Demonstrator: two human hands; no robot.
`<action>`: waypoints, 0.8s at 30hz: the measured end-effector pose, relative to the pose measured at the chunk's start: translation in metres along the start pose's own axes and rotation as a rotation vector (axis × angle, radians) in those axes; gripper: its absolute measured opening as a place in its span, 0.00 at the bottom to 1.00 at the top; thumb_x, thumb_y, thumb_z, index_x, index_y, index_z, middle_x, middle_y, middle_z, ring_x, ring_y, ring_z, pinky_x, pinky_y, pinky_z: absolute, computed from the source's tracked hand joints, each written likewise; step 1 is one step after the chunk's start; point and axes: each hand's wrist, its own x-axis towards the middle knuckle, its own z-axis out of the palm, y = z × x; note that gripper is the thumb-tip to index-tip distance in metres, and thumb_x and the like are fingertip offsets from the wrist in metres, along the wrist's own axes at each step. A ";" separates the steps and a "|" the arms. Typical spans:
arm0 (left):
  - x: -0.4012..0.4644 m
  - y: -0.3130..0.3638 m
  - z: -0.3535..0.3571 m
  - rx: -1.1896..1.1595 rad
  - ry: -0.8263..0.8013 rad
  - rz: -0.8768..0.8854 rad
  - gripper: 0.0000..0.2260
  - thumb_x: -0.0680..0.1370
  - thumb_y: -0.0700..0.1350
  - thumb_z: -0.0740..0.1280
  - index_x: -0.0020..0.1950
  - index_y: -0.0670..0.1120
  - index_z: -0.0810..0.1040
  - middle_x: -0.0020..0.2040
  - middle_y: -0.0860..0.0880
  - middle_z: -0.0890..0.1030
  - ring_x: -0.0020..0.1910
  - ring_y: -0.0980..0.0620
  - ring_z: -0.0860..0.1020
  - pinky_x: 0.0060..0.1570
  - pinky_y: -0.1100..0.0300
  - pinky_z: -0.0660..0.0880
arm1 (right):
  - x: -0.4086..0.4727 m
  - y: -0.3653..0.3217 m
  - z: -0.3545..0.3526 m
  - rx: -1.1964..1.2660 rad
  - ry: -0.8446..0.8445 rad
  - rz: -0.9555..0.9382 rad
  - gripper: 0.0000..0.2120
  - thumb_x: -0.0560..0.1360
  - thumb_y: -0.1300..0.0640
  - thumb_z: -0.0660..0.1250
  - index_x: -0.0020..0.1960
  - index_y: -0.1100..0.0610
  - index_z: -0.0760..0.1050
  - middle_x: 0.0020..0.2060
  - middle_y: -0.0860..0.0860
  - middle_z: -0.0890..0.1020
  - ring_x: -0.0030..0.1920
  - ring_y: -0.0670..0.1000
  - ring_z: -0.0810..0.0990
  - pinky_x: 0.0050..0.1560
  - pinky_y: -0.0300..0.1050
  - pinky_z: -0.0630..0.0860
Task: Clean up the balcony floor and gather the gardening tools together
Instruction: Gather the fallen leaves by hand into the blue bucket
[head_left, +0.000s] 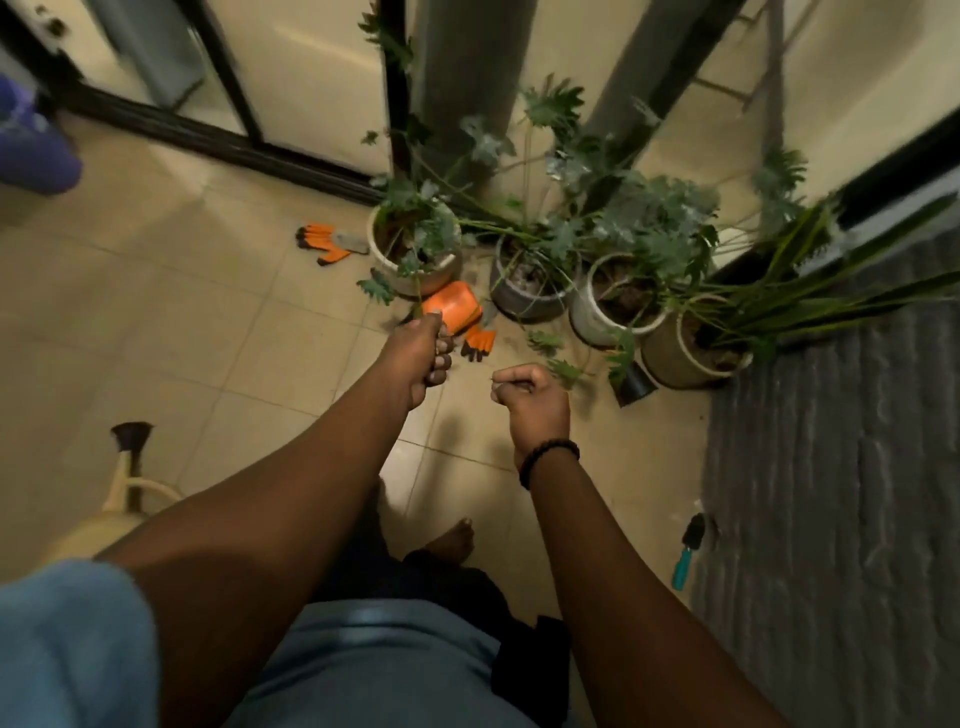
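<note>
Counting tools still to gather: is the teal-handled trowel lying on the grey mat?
No, the teal-handled trowel lies on the bare floor tiles, just beside the grey mat.

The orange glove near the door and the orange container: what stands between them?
In the head view, a white plant pot stands between the glove and container.

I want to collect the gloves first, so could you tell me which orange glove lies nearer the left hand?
The glove beside the orange container, just right of the left hand. The other glove lies farther off, left of the leftmost pot.
</note>
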 end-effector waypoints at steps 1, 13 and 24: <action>-0.004 0.005 -0.014 -0.040 0.025 0.013 0.12 0.85 0.48 0.56 0.43 0.46 0.68 0.29 0.50 0.66 0.18 0.57 0.61 0.18 0.70 0.55 | 0.000 -0.005 0.012 -0.025 -0.030 -0.011 0.14 0.71 0.72 0.66 0.37 0.54 0.79 0.37 0.52 0.82 0.42 0.52 0.80 0.48 0.47 0.80; -0.003 0.083 -0.173 -0.295 0.260 0.129 0.14 0.85 0.49 0.58 0.40 0.46 0.68 0.27 0.51 0.67 0.18 0.58 0.60 0.19 0.70 0.54 | -0.006 -0.077 0.190 -0.175 -0.308 -0.112 0.14 0.70 0.72 0.67 0.36 0.54 0.78 0.37 0.51 0.82 0.41 0.50 0.80 0.44 0.43 0.78; -0.007 0.166 -0.349 -0.399 0.461 0.237 0.14 0.85 0.48 0.57 0.39 0.47 0.67 0.30 0.51 0.67 0.18 0.59 0.61 0.19 0.70 0.53 | -0.027 -0.126 0.382 -0.246 -0.521 -0.148 0.14 0.71 0.72 0.67 0.36 0.55 0.79 0.35 0.50 0.82 0.41 0.51 0.81 0.45 0.45 0.79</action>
